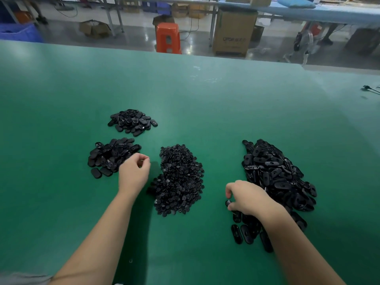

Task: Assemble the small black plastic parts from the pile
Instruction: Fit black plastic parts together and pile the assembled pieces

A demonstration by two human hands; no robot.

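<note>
Right hand (246, 197) pinches a small black part (228, 203) beside the large pile (275, 173); left hand (133, 173) hovers with fingers curled, its hold unclear.

Head-worn view, forward and down, close over green table (185, 89).

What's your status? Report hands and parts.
Left hand curled beside middle pile, contents unclear. Right hand pinching black part at right pile. Nothing obstructing.

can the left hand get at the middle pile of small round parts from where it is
Probably yes: the left hand hovers just left of the middle pile, with only bare green table between them. It may already pinch something small.
</note>
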